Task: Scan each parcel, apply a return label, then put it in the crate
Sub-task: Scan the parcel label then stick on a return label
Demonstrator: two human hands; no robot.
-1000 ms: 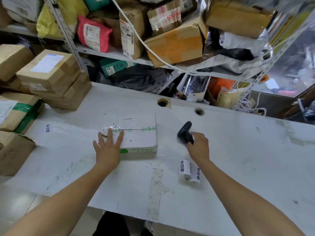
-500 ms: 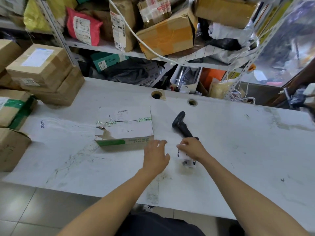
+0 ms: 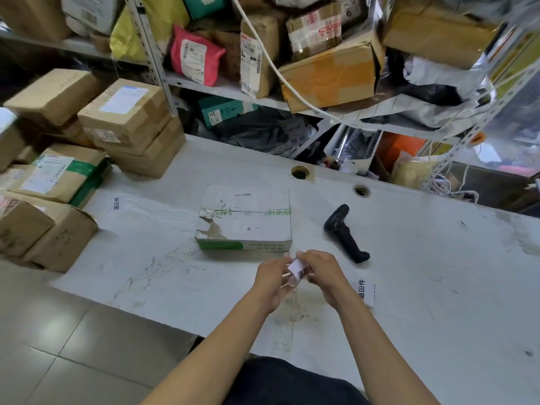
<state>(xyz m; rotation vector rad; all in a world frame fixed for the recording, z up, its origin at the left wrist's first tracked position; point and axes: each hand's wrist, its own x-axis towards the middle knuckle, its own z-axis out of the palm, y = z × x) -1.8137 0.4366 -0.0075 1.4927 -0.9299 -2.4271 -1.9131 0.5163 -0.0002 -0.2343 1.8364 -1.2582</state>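
Since a second ago the left hand (image 3: 273, 280) has left the parcel and the right hand (image 3: 321, 274) has let go of the scanner; both now meet at a small white label (image 3: 299, 271) lifted off the surface (image 3: 438, 273). Fingers of both hands pinch the label, which curls and carries bold black characters, just near of the parcel (image 3: 245, 219). The parcel is a flat white box with green print and tape and a torn, crumpled left corner, lying in the middle of the surface. Both forearms reach in from the near edge, wrists close together. A second label (image 3: 365, 291) lies flat to the right of the hands, and the black scanner (image 3: 344, 233) lies on its side right of the parcel. Brown cartons (image 3: 128, 124) are stacked at the far left.
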